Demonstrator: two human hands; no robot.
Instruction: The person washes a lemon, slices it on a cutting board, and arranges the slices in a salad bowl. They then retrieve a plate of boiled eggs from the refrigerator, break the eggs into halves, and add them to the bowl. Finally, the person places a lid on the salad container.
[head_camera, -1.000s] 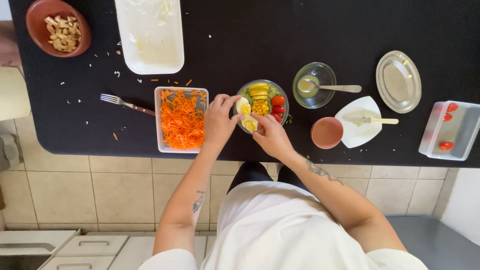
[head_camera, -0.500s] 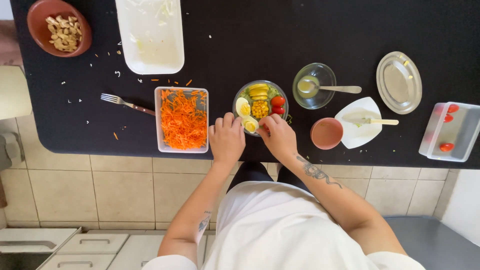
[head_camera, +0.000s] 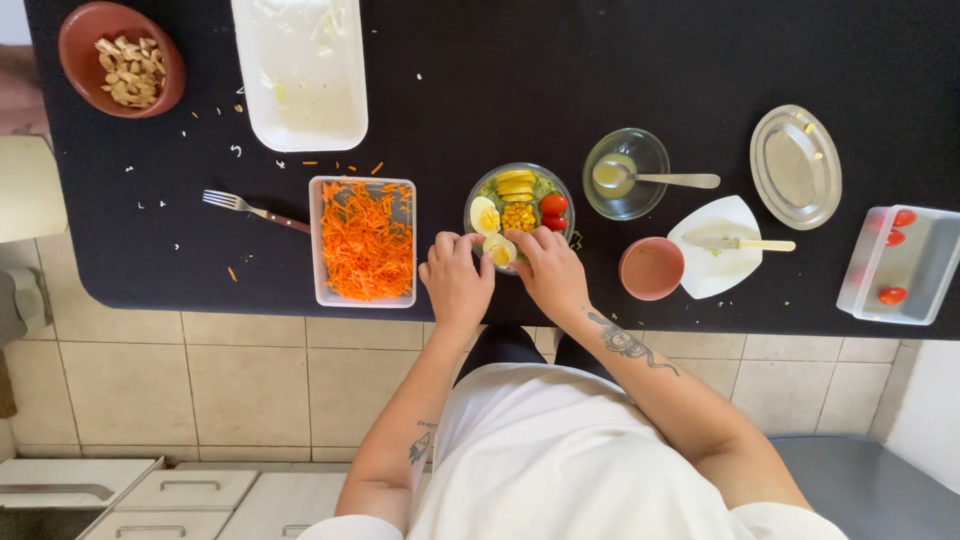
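Black counter with bowls, trays, fork.

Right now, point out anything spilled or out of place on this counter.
Carrot shreds lie loose on the black counter above the tray of grated carrot, with pale crumbs scattered near the fork. The rest sits tidy: both hands rest at the salad bowl.

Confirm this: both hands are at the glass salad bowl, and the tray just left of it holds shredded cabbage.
Not quite. The head view shows the left hand and right hand at the glass salad bowl, but the tray left of it holds grated carrot, not cabbage.
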